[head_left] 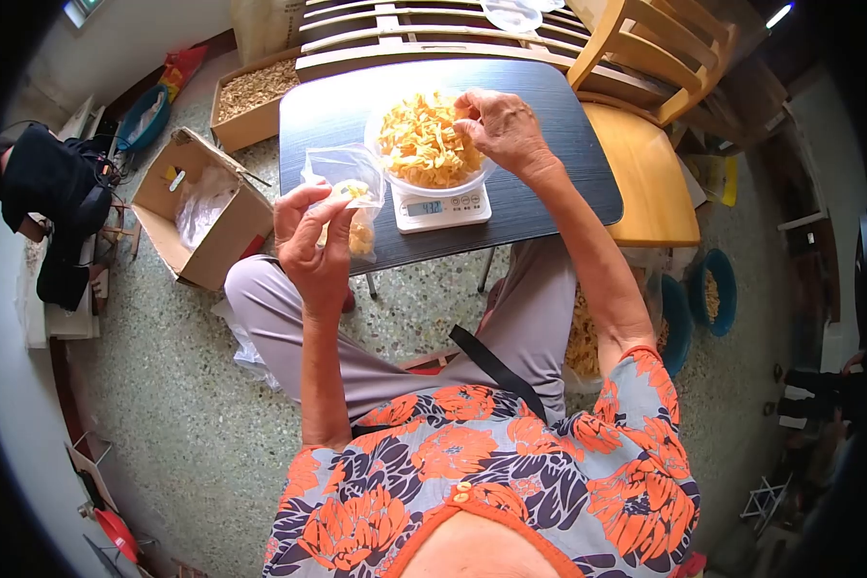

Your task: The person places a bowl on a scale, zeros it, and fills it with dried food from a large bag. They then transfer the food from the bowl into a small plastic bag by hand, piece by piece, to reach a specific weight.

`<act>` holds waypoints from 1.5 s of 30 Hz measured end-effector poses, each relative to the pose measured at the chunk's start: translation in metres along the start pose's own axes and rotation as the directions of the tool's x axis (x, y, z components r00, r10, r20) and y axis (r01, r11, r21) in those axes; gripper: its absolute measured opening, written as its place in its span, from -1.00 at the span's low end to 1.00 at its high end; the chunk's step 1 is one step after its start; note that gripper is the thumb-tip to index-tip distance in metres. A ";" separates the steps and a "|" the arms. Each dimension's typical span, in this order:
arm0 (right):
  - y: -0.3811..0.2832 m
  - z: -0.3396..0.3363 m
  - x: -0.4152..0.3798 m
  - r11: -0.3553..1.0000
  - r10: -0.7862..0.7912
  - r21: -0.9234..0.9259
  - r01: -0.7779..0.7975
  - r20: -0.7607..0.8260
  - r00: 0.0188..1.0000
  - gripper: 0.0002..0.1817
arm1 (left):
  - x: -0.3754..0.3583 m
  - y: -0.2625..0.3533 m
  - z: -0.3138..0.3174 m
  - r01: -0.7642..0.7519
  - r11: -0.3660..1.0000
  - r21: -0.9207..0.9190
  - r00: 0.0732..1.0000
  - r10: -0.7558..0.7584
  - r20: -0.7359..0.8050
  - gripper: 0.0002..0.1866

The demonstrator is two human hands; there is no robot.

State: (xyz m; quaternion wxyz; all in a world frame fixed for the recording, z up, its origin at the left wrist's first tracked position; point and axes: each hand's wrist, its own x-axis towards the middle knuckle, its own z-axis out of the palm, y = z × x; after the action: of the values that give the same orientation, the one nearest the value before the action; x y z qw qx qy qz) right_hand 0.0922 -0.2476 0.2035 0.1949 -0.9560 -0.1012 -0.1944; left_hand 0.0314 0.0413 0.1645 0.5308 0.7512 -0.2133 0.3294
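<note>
My left hand (314,241) pinches the rim of a clear plastic bag (361,166), holding it up at the table's near left side. Some pale yellow dried pieces (360,238) lie inside the bag. To its right, a white bowl (450,191) heaped with curly yellow dried pieces (424,144) rests on a white digital scale (443,212) with digits on its display. My right hand (504,130) is at the bowl's upper right edge, its thumb and fingers closed together over the pile. What sits between those fingertips is hidden.
The dark table (328,106) stands before my knees. A wooden chair (636,173) adjoins its right side. An open cardboard box (197,207) with plastic inside and a box of dried bits (252,96) stand left. Blue basins (713,289) are on the floor at right.
</note>
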 end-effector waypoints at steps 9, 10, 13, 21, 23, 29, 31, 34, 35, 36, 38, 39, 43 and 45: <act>-0.021 -0.010 -0.021 0.978 -0.207 -0.055 0.201 -0.367 0.907 -0.86 | 0.001 0.000 0.002 0.004 1.000 0.000 1.000 -0.004 0.010 -0.84; -0.020 -0.007 -0.022 0.978 -0.206 -0.056 0.199 -0.366 0.908 -0.86 | 0.001 -0.001 0.002 0.003 1.000 0.003 1.000 -0.003 0.015 -0.84; -0.010 0.000 -0.020 0.706 0.354 0.702 -0.096 -0.232 0.906 -0.80 | 0.002 -0.001 0.005 0.003 1.000 -0.018 1.000 -0.003 0.018 -0.84; 0.014 0.010 -0.013 -0.520 0.512 0.845 -0.121 0.422 0.748 -0.69 | 0.007 -0.004 0.009 -0.021 0.999 -0.030 1.000 0.022 0.021 -0.80; -0.006 0.004 -0.013 -0.463 0.487 0.877 -0.127 0.372 0.790 -0.70 | 0.009 -0.003 0.009 -0.018 1.000 -0.017 0.999 0.019 0.042 -0.80; -0.107 0.016 -0.023 0.468 0.242 0.881 -0.066 -0.056 0.969 -0.94 | 0.007 -0.003 0.017 -0.034 0.995 -0.094 0.998 0.040 0.056 -0.77; -0.110 0.030 -0.022 0.797 -0.142 0.537 0.277 -0.279 0.950 -0.93 | 0.004 -0.003 0.018 -0.067 0.995 -0.074 0.997 0.069 0.026 -0.77; -0.108 0.031 -0.017 0.878 -0.396 0.257 0.403 -0.082 0.915 -0.77 | -0.001 -0.006 0.014 -0.077 0.995 -0.056 0.997 0.078 0.012 -0.77; -0.105 0.032 -0.015 0.882 -0.390 0.252 0.397 -0.081 0.917 -0.77 | -0.003 -0.006 0.012 -0.079 0.996 -0.042 0.997 0.079 0.007 -0.77; -0.103 0.031 -0.012 0.854 -0.454 0.280 0.439 -0.011 0.891 -0.80 | -0.005 -0.006 0.012 -0.077 0.996 -0.048 0.997 0.078 0.010 -0.77; -0.102 0.030 -0.011 0.822 -0.518 0.310 0.478 0.058 0.853 -0.82 | -0.005 -0.007 0.012 -0.082 0.994 -0.071 0.997 0.082 -0.007 -0.76; -0.106 0.025 -0.010 0.835 -0.527 0.253 0.489 0.110 0.843 -0.80 | -0.003 -0.007 0.012 -0.103 0.993 -0.059 0.995 0.102 -0.020 -0.78; -0.108 0.030 -0.002 0.813 -0.502 0.348 0.468 0.011 0.865 -0.76 | -0.001 -0.007 0.012 -0.066 0.997 -0.051 0.998 0.065 -0.016 -0.78; -0.101 0.020 -0.003 0.796 -0.274 0.532 0.290 -0.111 0.955 -0.78 | 0.000 -0.004 0.007 -0.021 0.999 -0.046 1.000 0.020 -0.018 -0.82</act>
State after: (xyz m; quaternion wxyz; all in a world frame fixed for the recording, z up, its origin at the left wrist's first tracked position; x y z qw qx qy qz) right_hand 0.0687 -0.1485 0.2192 0.4274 -0.8329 -0.2905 -0.1979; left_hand 0.0357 0.0365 0.1602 0.5466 0.7335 -0.2238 0.3364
